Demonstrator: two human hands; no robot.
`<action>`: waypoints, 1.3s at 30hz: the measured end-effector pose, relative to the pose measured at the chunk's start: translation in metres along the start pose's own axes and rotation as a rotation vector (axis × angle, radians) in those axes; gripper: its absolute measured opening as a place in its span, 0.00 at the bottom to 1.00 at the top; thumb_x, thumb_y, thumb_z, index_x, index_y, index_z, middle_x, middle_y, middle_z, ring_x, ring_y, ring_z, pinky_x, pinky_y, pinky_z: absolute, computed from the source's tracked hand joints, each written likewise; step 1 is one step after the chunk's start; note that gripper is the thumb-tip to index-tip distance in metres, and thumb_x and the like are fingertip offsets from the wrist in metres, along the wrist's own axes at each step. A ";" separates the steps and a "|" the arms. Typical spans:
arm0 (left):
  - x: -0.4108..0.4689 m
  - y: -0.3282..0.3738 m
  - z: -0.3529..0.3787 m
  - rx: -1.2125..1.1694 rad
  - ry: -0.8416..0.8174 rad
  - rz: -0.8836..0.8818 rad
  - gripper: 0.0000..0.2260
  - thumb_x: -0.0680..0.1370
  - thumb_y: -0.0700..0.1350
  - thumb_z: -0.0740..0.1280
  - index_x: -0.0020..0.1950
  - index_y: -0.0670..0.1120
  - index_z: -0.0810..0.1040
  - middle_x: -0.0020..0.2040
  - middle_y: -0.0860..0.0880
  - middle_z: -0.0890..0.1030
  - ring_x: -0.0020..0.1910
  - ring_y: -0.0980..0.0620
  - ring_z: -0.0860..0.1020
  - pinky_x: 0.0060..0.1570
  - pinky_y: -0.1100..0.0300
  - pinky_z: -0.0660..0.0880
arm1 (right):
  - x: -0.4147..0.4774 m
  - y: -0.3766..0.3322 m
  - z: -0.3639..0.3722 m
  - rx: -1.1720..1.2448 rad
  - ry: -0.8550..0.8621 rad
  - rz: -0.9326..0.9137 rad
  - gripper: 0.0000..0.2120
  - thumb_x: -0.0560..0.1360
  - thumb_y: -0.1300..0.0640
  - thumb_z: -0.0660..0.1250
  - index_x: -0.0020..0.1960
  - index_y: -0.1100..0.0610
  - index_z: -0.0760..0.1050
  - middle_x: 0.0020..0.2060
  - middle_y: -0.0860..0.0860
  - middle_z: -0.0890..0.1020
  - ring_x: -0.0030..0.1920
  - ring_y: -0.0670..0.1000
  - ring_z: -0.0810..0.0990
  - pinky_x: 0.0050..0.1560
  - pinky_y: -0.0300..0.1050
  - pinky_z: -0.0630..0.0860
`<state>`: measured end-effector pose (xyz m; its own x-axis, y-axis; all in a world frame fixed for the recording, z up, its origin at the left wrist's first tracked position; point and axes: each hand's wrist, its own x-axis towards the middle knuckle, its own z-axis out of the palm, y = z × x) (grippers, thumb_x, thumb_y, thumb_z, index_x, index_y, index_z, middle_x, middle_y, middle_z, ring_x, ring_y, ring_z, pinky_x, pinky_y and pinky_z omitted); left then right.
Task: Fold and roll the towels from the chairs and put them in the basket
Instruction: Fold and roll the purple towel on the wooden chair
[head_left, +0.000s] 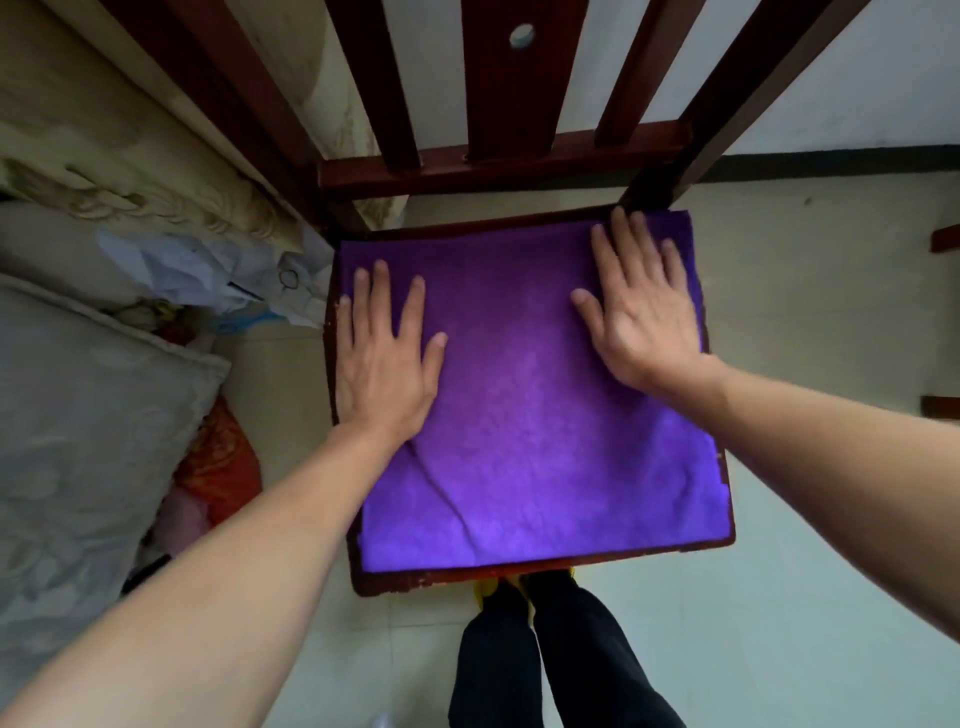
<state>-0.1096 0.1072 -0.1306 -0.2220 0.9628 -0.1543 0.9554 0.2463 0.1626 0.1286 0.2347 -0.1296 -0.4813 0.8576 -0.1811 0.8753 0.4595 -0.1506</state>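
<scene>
A purple towel (524, 405) lies spread flat over the seat of a dark red wooden chair (498, 171), covering nearly all of it. My left hand (384, 358) rests palm down on the towel's left side, fingers apart. My right hand (639, 306) lies flat on the far right part, fingers spread toward the back corner. Neither hand grips the cloth. A shallow crease runs from the left wrist toward the near edge. No basket is in view.
Bedding and pillows (78, 405) fill the left side, with crumpled cloth and bags (208, 275) beside the chair. Pale tiled floor (831, 519) lies to the right. My dark trouser legs (545, 660) stand at the seat's near edge. Parts of other furniture (945, 239) show at the far right.
</scene>
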 end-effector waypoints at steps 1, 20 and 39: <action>-0.015 0.004 0.000 -0.022 0.017 0.012 0.26 0.80 0.54 0.54 0.76 0.45 0.62 0.77 0.37 0.57 0.76 0.39 0.54 0.74 0.43 0.53 | -0.015 -0.013 0.000 0.020 0.015 -0.046 0.31 0.80 0.43 0.52 0.78 0.57 0.54 0.78 0.56 0.54 0.78 0.55 0.50 0.76 0.58 0.50; -0.178 0.007 -0.010 -0.796 0.063 -0.804 0.14 0.75 0.44 0.69 0.58 0.42 0.75 0.42 0.45 0.79 0.42 0.44 0.77 0.48 0.49 0.78 | -0.202 0.031 -0.009 0.561 0.093 0.772 0.16 0.78 0.50 0.64 0.61 0.58 0.75 0.51 0.55 0.80 0.54 0.57 0.79 0.55 0.51 0.72; -0.192 0.026 -0.025 -0.483 -0.018 -0.464 0.17 0.70 0.42 0.76 0.56 0.41 0.80 0.47 0.41 0.77 0.44 0.44 0.78 0.48 0.55 0.72 | -0.233 0.036 -0.036 1.009 0.092 0.652 0.06 0.73 0.57 0.71 0.38 0.52 0.77 0.41 0.50 0.82 0.37 0.39 0.78 0.43 0.34 0.72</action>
<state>-0.0473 -0.0682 -0.0724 -0.5819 0.7438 -0.3289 0.5661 0.6608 0.4928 0.2736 0.0600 -0.0580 0.0787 0.8934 -0.4422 0.5026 -0.4186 -0.7564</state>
